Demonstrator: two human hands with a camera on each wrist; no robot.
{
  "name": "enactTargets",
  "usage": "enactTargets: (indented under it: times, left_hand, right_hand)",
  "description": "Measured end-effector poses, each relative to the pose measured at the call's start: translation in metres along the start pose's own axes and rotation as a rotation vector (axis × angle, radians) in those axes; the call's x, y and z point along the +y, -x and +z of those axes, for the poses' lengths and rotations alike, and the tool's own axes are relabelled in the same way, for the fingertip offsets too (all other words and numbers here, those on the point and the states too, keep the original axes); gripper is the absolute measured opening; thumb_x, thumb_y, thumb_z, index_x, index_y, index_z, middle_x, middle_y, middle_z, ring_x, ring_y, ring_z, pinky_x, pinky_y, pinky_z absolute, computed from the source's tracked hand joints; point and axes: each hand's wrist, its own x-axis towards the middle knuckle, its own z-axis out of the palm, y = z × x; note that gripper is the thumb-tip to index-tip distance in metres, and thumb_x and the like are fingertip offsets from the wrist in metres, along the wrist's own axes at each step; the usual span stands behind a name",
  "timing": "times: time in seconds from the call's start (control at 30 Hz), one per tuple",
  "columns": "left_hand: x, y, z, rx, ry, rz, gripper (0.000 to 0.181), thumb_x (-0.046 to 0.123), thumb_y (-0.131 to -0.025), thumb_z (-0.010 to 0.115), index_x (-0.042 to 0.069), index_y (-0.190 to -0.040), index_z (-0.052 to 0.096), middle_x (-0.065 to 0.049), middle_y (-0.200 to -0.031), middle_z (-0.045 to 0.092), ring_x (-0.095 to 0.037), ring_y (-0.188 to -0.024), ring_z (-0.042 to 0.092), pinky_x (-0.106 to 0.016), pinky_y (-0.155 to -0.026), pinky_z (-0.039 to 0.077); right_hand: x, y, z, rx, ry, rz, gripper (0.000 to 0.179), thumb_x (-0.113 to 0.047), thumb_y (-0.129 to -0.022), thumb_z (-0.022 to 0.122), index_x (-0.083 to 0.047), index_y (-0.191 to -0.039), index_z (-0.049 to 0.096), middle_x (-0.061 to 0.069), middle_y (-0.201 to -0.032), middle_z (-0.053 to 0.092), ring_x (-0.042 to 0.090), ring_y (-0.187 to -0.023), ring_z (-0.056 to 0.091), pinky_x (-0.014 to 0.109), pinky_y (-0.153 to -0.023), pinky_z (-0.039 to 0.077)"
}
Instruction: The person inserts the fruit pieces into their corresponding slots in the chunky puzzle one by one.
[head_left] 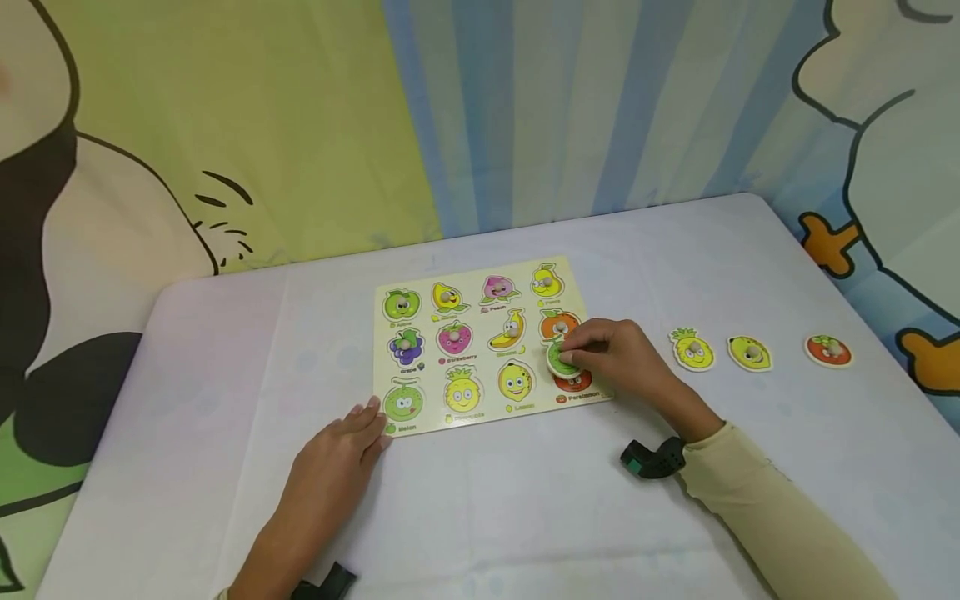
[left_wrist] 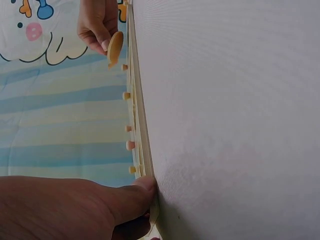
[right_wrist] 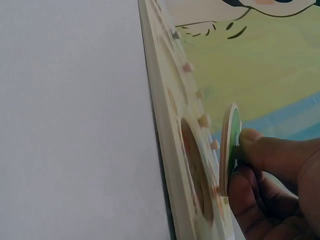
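Observation:
A wooden fruit puzzle board (head_left: 480, 352) lies on the table. Between thumb and fingers, my right hand (head_left: 626, 358) pinches a round green melon puzzle piece (head_left: 558, 360) above the board's right side. It overlaps the persimmon slot (head_left: 574, 382) in the head view; the right wrist view has the piece (right_wrist: 231, 150) tipped on edge, clear of the board. My left hand (head_left: 337, 462) rests with extended fingers at the board's lower left corner, beside the printed melon slot (head_left: 403, 403). In the left wrist view its thumb (left_wrist: 132, 200) touches the board's edge.
To the right lie a pineapple piece (head_left: 692, 350), a lemon piece (head_left: 750, 354) and a red tomato-like piece (head_left: 828, 351). Knobbed pieces such as the apple (head_left: 402, 305) and banana (head_left: 507, 331) sit in the board's upper rows. A printed curtain (head_left: 300, 125) hangs behind the table.

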Motion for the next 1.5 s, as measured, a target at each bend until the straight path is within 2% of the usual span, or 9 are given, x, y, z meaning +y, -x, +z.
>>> enactTargets:
  times: [0.23,0.57,0.77,0.93,1.13,1.3,1.5]
  left_hand:
    - [0.000,-0.001,-0.001,-0.001,0.001,0.014,0.040,0.004,-0.077,0.082,-0.003,-0.115,0.070,-0.015,-0.127,0.061,-0.034,-0.113,0.061,-0.051,-0.092,0.050]
    - [0.000,0.000,-0.001,0.014,-0.023,0.010,0.040,0.005,-0.077,0.082,-0.002,-0.114,0.070,-0.015,-0.126,0.061,-0.034,-0.112,0.062,-0.051,-0.091,0.051]
    - [0.001,-0.001,-0.001,0.008,-0.019,0.002,0.040,0.004,-0.077,0.082,-0.002,-0.114,0.070,-0.015,-0.126,0.061,-0.034,-0.112,0.061,-0.050,-0.091,0.051]
    - [0.002,0.000,-0.002,0.004,-0.025,0.000,0.039,0.005,-0.077,0.082,-0.003,-0.114,0.070,-0.015,-0.126,0.061,-0.034,-0.113,0.061,-0.050,-0.092,0.050]
    - [0.003,0.000,-0.002,0.004,-0.032,0.005,0.039,0.005,-0.077,0.082,-0.003,-0.114,0.070,-0.015,-0.126,0.061,-0.034,-0.113,0.061,-0.050,-0.091,0.050]
    - [0.002,0.000,-0.003,0.002,-0.029,0.002,0.039,0.005,-0.077,0.082,-0.003,-0.114,0.070,-0.015,-0.126,0.062,-0.034,-0.112,0.062,-0.049,-0.092,0.051]
    - [0.002,0.000,-0.002,-0.009,-0.028,0.001,0.039,0.005,-0.078,0.081,-0.002,-0.115,0.070,-0.015,-0.127,0.061,-0.033,-0.112,0.062,-0.049,-0.092,0.051]
  right_hand:
    - [-0.009,-0.003,0.012,-0.025,0.001,-0.087,0.007,-0.009,-0.085,0.077,-0.011,-0.091,0.077,0.000,-0.097,0.070,0.014,-0.090,0.063,0.027,-0.075,0.054]
    - [-0.023,-0.012,0.033,-0.058,-0.036,-0.140,0.006,-0.009,-0.084,0.077,-0.013,-0.089,0.077,-0.005,-0.091,0.069,0.011,-0.086,0.062,0.027,-0.073,0.054]
    - [-0.035,-0.017,0.045,-0.069,-0.069,-0.149,0.006,-0.008,-0.085,0.077,-0.013,-0.089,0.078,-0.004,-0.095,0.068,0.012,-0.093,0.061,0.028,-0.078,0.054]
    - [-0.040,-0.019,0.054,-0.075,-0.093,-0.180,0.006,-0.007,-0.085,0.076,-0.012,-0.088,0.077,-0.005,-0.091,0.069,0.012,-0.085,0.062,0.028,-0.073,0.055]
    - [-0.046,-0.021,0.070,-0.039,-0.120,-0.156,0.005,-0.008,-0.084,0.077,-0.011,-0.088,0.077,-0.004,-0.090,0.069,0.011,-0.083,0.062,0.027,-0.072,0.054]
    - [-0.055,-0.022,0.086,-0.022,-0.130,-0.168,0.003,-0.009,-0.084,0.077,-0.010,-0.087,0.077,-0.007,-0.087,0.069,0.009,-0.081,0.061,0.026,-0.072,0.054]
    - [-0.070,-0.027,0.110,-0.067,-0.165,-0.195,0.004,-0.009,-0.085,0.076,-0.011,-0.088,0.077,-0.008,-0.085,0.068,0.007,-0.077,0.061,0.025,-0.070,0.054]
